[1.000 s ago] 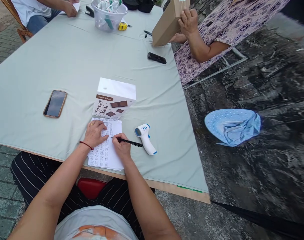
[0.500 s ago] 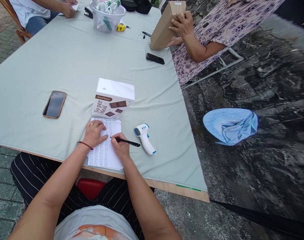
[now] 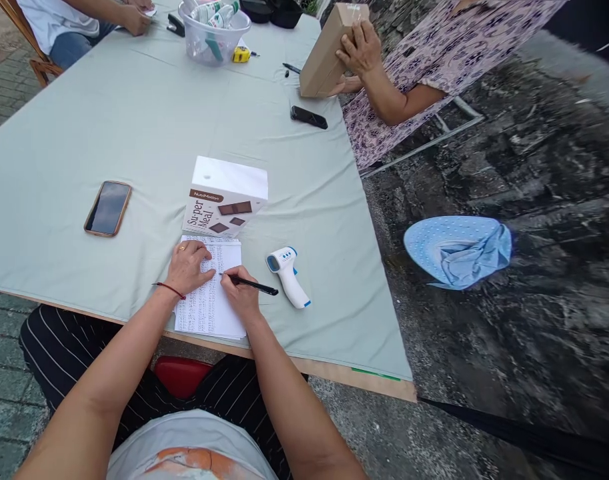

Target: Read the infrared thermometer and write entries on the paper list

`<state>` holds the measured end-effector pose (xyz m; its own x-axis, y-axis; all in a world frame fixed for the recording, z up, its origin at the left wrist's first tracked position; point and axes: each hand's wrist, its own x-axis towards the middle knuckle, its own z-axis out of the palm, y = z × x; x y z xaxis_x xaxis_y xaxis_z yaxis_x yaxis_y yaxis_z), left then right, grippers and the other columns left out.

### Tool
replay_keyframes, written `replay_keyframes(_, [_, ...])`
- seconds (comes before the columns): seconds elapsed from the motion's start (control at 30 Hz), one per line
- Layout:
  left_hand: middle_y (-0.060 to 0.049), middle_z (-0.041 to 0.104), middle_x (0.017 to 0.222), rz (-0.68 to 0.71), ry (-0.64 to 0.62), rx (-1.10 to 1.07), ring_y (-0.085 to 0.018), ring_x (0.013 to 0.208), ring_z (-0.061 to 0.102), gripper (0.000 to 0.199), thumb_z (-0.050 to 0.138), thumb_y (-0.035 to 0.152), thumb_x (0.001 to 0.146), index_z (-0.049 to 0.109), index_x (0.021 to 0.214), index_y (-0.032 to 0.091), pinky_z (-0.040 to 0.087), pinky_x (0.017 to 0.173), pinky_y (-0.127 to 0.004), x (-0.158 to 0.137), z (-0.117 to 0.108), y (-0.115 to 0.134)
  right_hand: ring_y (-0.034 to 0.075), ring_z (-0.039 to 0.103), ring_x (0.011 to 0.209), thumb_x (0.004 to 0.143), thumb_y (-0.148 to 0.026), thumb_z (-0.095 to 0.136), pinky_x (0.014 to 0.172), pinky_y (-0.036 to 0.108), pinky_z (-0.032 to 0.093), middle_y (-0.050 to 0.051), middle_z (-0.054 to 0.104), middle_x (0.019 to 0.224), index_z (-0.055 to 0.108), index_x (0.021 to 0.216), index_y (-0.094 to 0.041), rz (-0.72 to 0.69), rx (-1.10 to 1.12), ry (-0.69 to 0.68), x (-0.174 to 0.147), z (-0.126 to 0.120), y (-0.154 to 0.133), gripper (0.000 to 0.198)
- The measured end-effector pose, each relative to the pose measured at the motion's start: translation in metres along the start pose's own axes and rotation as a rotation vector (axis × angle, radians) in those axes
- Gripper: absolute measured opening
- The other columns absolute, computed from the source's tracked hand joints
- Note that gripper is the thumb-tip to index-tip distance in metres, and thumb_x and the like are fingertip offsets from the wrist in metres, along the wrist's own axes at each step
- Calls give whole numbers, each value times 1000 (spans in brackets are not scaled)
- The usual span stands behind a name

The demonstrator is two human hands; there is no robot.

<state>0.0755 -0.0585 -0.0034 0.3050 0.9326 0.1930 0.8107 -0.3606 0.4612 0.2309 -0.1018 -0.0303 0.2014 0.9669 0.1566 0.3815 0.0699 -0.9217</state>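
Note:
My left hand rests flat on a sheet of paper covered with rows of small handwriting, its fingers spread. A black pen is gripped in my right hand, the tip touching the paper just beside my left thumb. Right behind the paper stands a white NutriMotion Super Meal box. To the right of my right hand lies a white and blue infrared thermometer. A phone in a brown case lies off to the left.
At the far right a person holds a cardboard box near a black phone. A clear tub of bottles and a yellow tape measure stand far back. Another person sits far left. A blue hat lies beyond the table edge.
The view has shifted very slightly. My hands, the pen and the paper stay essentially in place.

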Motion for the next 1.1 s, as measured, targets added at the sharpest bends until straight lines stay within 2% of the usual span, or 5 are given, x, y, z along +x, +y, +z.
replay_keyframes(1.1, [-5, 63, 113, -11, 2, -11, -26, 113, 53, 22, 72, 28, 71, 63, 90, 22, 36, 104, -44, 0, -1, 0, 14, 50, 58, 69, -31, 52, 60, 29, 43, -4, 56, 60, 53, 66, -23, 43, 62, 29, 1, -1, -3, 9])
